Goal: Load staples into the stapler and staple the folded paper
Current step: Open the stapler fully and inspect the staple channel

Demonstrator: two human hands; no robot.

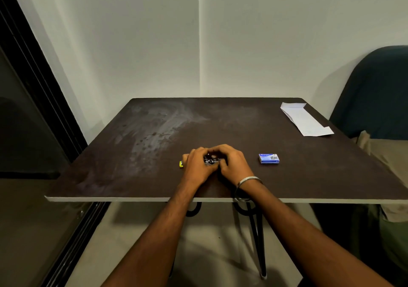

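Note:
Both my hands are cupped around a small stapler (210,160) near the front middle of the dark table (154,145). Only its metal middle shows between my fingers, and a yellow end (181,164) pokes out left of my left hand (197,165). My right hand (231,163), with a metal bangle on the wrist, grips the stapler from the right. A blue staple box (269,158) lies shut on the table to the right of my hands. The folded white paper (305,118) lies at the far right corner.
The table's front edge (132,199) runs just below my wrists. A dark chair back (379,92) stands to the right of the table. A black door frame (33,83) lines the left side, and walls meet in a corner behind the table.

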